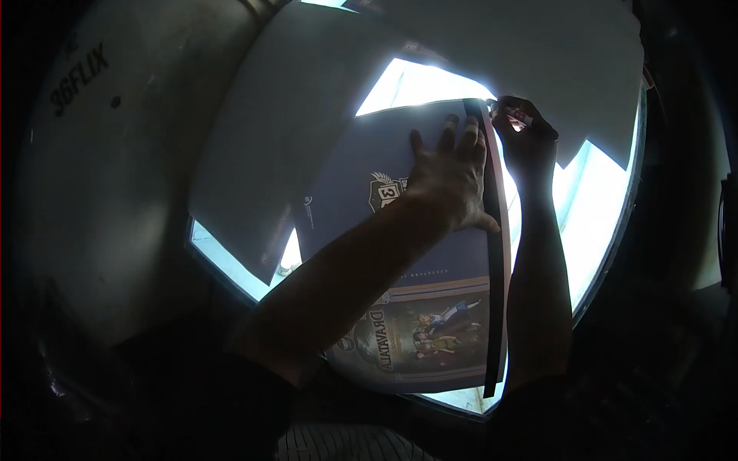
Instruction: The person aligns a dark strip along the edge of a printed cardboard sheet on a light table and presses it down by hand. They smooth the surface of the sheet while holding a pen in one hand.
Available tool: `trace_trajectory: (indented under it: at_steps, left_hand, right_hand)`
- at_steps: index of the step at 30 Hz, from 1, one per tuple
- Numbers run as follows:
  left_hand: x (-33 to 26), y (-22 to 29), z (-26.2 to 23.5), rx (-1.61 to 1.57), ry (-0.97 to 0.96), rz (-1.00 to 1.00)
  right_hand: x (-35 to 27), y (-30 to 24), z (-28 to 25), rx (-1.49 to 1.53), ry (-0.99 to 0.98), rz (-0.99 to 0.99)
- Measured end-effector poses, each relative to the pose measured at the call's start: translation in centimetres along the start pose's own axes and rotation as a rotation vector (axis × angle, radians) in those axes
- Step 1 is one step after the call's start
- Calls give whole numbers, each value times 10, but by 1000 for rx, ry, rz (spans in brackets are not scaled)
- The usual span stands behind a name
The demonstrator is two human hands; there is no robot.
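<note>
A dark blue printed sheet point(361, 146) with a crest and a picture panel lies over a brightly lit surface point(415, 83). Along its right side runs a long, straight black strip point(496, 307). My left hand point(453, 173) presses flat with spread fingers on the sheet, its fingertips at the strip's upper part. By the far end of the strip, my right hand point(529, 127) is closed around a small slim tool point(517, 117) with red and white on it. Its kind is too dark to tell, and its tip is hard to make out.
Large grey sheets point(307, 84) lie at the left, and another grey sheet point(553, 46) covers the far right. Light shines up through gaps between them. The lit surface ends at a dark edge on the right. A ribbed dark surface point(346, 444) shows at the bottom.
</note>
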State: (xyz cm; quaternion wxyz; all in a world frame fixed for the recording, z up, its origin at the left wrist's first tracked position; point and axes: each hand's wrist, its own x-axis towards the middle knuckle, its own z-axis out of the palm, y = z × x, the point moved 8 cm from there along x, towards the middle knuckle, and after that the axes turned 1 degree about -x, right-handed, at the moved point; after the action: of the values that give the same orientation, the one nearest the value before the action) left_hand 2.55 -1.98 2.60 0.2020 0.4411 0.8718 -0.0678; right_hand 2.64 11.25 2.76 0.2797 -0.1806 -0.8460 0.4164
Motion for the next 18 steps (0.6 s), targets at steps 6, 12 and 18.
trace_trajectory:
  at_steps: [6,12,18]
  left_hand:
    - [-3,-4,1,10,0,15]
    - [-3,-3,1,12,-29,15]
    - [-3,-2,3,18,-15,8]
  right_hand:
    - [1,9,18,130,-49,89]
    - [4,0,13,100,-73,4]
    - [4,3,8,120,-96,7]
